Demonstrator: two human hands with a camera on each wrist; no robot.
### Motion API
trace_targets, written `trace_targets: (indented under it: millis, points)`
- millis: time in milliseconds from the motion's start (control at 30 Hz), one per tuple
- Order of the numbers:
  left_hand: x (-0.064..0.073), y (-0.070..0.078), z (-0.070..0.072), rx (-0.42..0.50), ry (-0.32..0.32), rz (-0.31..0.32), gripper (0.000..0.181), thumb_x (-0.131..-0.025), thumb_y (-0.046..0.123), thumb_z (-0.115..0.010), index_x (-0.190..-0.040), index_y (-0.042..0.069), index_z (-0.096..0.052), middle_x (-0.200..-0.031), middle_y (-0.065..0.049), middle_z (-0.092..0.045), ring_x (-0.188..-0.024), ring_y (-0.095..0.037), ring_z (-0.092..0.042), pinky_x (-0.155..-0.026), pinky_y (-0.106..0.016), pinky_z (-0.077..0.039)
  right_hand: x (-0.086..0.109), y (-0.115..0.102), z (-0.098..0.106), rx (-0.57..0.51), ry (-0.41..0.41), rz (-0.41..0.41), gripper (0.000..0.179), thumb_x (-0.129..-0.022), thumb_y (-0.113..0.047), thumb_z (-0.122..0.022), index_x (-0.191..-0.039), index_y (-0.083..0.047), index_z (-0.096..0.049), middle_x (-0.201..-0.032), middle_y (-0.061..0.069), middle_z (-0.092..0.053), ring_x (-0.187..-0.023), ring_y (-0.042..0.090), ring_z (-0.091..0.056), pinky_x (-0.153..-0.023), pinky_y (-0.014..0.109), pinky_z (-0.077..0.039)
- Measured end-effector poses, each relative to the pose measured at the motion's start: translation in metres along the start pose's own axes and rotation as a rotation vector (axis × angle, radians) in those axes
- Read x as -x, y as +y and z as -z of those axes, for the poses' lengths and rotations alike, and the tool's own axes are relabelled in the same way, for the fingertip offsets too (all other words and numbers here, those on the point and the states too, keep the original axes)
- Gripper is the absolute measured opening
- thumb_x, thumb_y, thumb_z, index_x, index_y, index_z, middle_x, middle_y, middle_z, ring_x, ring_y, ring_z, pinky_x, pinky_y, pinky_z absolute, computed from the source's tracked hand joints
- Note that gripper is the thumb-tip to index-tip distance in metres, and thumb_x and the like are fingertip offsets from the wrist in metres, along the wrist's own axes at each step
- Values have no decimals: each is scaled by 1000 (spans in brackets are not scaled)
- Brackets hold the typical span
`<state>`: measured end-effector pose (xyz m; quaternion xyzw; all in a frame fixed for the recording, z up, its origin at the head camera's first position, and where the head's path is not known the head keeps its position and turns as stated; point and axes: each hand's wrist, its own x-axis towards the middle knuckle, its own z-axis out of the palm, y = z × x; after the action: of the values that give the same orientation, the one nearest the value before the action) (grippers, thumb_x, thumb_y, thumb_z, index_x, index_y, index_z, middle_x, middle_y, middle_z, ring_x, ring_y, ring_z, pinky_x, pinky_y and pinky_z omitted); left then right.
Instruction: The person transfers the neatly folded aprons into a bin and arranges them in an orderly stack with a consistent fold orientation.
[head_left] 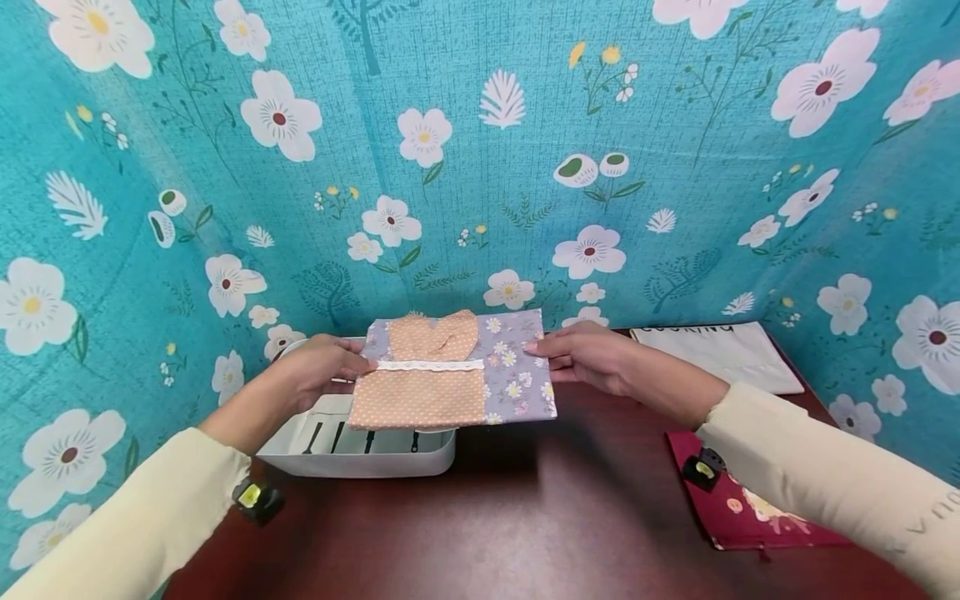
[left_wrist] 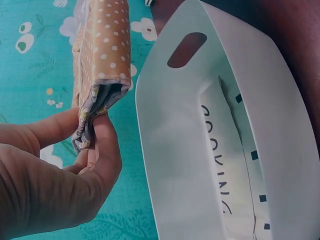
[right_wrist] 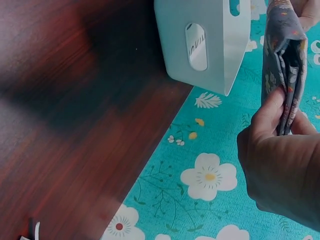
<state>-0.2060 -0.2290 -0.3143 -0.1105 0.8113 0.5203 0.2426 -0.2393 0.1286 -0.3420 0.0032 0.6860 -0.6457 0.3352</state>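
Between both hands hangs a folded apron (head_left: 517,392), lavender with daisies, bearing an orange polka-dot panel and a white lace strip. My left hand (head_left: 318,371) pinches its left edge, thumb on one face and fingers on the other. On the opposite edge, the right hand (head_left: 592,358) grips the folded layers the same way. The wrist views show the apron's (left_wrist: 107,50) stacked layers end-on. Below and behind its left part stands a white bin (head_left: 360,467), partly hidden by the apron. Inside the bin lies a white cloth (left_wrist: 215,165) lettered COOKING.
A folded white cloth (head_left: 720,358) with black lettering lies at the table's back right. Nearer, a red cloth (head_left: 750,529) with a printed figure lies partly under the right forearm. A teal floral curtain (head_left: 450,183) hangs behind the dark wooden table (head_left: 487,517).
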Motion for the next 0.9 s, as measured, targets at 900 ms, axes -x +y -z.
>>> trace_targets:
  millis: [900]
  points:
    - [2,-26,42,19,98,57,52,-91,16,-60,-133,-9,-42,-113,-10,-54,-88,-12,-61,-86,-31,-53,-29,-5,-49,-141,-3,-22,19,-90,-7,-63,-107,2,-61,-94,8,-67,-87,18,-65,-88,36,-55]
